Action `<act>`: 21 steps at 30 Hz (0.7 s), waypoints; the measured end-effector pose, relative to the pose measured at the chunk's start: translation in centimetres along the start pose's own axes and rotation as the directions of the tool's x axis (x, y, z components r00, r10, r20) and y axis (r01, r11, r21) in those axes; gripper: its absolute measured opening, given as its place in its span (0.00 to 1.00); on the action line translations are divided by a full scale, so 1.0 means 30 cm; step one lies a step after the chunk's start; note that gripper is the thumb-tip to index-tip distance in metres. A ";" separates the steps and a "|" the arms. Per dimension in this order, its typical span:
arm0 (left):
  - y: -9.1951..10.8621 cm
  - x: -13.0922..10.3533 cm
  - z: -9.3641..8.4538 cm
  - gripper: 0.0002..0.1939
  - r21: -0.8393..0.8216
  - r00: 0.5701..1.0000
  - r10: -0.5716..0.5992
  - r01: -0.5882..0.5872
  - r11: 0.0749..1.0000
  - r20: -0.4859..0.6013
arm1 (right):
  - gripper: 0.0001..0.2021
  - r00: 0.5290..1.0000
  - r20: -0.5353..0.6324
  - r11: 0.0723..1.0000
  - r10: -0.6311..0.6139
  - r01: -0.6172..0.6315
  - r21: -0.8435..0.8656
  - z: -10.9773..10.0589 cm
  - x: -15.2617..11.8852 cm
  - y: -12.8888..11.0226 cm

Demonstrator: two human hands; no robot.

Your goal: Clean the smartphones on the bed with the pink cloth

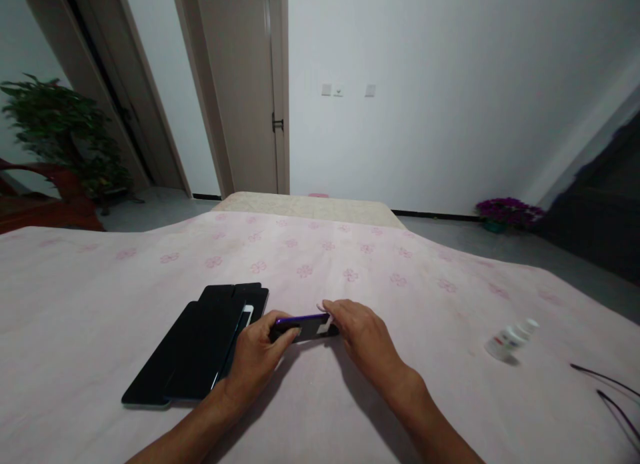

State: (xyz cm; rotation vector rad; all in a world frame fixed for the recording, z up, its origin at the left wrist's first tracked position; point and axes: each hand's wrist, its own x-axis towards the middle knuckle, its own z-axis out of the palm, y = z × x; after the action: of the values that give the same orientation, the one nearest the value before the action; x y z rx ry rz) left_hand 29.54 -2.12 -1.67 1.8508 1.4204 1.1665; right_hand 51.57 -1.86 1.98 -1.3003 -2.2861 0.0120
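Observation:
A dark phone with a purple edge [304, 325] lies on the pink flowered sheet [350, 264]. My left hand [257, 357] grips its left end with thumb and fingers. My right hand [363, 334] rests on its right end, fingers pressing a small white piece against the screen. Just left of my left hand lies a row of several dark phones [195, 347], overlapping side by side, one with a white edge.
A small white bottle [511, 339] lies on its side on the sheet at the right. Thin black cables [607, 387] trail at the far right edge. Beyond the bed are a door, a green plant and purple flowers on the floor.

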 end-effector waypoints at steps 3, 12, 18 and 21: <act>0.010 -0.004 0.000 0.08 0.022 0.999 -0.020 0.019 1.000 0.047 | 0.24 0.996 -0.021 0.996 -0.086 0.086 0.024 0.024 -0.005 -0.043; 0.037 0.003 -0.009 0.05 0.212 0.995 -0.053 0.034 0.977 0.088 | 0.22 0.999 -0.036 0.999 0.030 -0.030 -0.019 -0.004 0.006 0.036; 0.051 -0.001 -0.012 0.04 0.334 0.991 0.008 -0.052 0.941 0.131 | 0.24 0.995 -0.081 0.998 -0.056 0.058 0.024 0.029 0.000 0.017; 0.053 -0.007 -0.013 0.05 0.351 0.988 0.037 -0.087 0.932 0.149 | 0.24 0.996 -0.076 0.997 -0.055 0.059 0.040 0.036 -0.001 0.021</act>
State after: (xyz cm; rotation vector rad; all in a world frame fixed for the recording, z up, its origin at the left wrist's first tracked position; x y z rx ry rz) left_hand 29.96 -2.83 -0.25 2.1904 1.5822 0.8245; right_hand 51.62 -1.28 0.87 -1.1939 -2.2466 -0.0076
